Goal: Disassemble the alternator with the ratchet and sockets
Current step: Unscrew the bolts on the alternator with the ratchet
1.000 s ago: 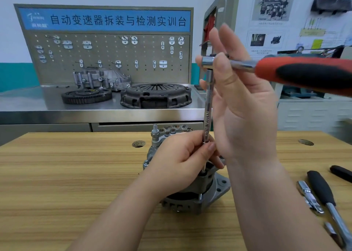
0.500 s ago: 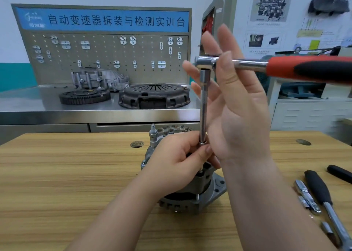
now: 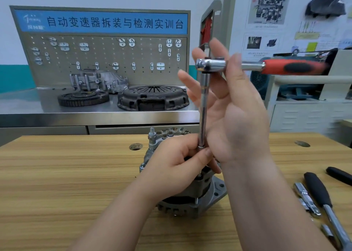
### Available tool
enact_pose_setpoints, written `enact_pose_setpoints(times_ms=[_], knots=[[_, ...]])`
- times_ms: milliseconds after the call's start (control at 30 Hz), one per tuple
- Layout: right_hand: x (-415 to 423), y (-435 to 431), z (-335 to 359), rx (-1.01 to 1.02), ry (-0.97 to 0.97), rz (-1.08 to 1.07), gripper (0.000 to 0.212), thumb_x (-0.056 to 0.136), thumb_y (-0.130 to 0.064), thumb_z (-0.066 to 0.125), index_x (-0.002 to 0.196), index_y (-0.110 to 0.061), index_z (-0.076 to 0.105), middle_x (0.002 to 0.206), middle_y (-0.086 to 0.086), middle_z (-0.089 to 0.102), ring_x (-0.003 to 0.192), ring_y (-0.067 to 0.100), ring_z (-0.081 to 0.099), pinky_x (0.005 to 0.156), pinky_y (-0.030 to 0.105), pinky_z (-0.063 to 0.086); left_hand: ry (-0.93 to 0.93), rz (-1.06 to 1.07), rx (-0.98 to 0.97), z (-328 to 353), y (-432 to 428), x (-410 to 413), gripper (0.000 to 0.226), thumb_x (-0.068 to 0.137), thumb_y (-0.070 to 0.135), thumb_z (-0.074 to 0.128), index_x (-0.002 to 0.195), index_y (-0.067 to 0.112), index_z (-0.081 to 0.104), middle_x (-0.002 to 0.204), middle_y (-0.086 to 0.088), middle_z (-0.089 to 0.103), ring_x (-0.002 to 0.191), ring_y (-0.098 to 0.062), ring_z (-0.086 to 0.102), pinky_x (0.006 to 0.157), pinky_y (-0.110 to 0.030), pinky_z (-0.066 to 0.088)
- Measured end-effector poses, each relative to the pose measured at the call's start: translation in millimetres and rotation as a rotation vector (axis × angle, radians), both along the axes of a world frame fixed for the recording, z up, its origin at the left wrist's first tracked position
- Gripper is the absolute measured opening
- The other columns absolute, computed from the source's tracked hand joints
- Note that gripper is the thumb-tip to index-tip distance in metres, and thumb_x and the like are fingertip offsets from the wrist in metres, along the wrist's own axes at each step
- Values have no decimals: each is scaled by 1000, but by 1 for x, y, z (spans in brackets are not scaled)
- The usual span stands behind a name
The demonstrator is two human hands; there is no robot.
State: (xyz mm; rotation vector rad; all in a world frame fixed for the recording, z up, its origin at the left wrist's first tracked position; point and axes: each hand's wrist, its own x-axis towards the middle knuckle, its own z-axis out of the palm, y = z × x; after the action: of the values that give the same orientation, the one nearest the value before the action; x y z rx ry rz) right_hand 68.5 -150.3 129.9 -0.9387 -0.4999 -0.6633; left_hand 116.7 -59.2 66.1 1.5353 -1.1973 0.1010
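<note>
Grey cast-metal alternator (image 3: pixel 206 199) sits centre-front on the light wooden table (image 3: pixel 57 184), w/ a threaded stud (image 3: pixel 151 131) sticking up at its back-left top.

L hand (image 3: pixel 177 165) rests on top of the alternator. Fingers are curled, thumb + index gripping the lower end of the long chrome extension bar (image 3: pixel 203 107). Bar stands approx vertical. Its tip is hidden behind the L fingers, so can't tell which fastener it's on or what socket is fitted.

Chrome ratchet (image 3: pixel 209 65) w/ red-and-black grip (image 3: pixel 293 67) is seated on top of the bar, handle horizontal, pointing right. R hand (image 3: pixel 236 121) is upright just beside the bar, palm facing left. Thumb lies across the front of the ratchet neck, fingers mostly straight and spread behind the head, so the neck is pinched between thumb and fingers. Hand is on the neck, clear of the grip; grip end is blurred.

Table, right side: black-handled steel driver (image 3: pixel 317 189), short chrome extension piece (image 3: pixel 306 201) just left of it, small socket (image 3: pixel 326 231) nearer the front edge, second black handle (image 3: pixel 341 174) at frame edge. All well apart from the alternator.

Behind: stainless bench (image 3: pixel 28 117) carrying a toothed flywheel ring (image 3: pixel 83 98), dark clutch cover (image 3: pixel 152 98) and aluminium housing (image 3: pixel 97 81). Pegboard (image 3: pixel 106 73) stands at the back w/ a blue sign (image 3: pixel 114 23) across its top.
</note>
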Motion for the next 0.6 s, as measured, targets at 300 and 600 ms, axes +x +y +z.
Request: enact_pose_setpoints(times_ms=[300, 600], knots=[[-1, -2, 1, -83, -70, -110, 21, 84, -18, 59, 90, -29, 75, 124, -5, 67, 128, 26, 53, 112, 43, 36, 11, 26, 3, -4, -1, 2, 21, 90, 28, 50, 96, 15, 66, 85, -2, 74, 79, -30, 68, 70, -53, 53], [0, -5, 2, -59, 108, 56, 45, 83, -46, 43, 111, -17, 63, 95, 2, 76, 88, 23, 73, 77, 27, 57, -126, -5, 13, 1, 1, -1, 24, 92, 26, 44, 76, 32, 61, 70, 29, 61, 65, 8, 55, 61, -10, 39]])
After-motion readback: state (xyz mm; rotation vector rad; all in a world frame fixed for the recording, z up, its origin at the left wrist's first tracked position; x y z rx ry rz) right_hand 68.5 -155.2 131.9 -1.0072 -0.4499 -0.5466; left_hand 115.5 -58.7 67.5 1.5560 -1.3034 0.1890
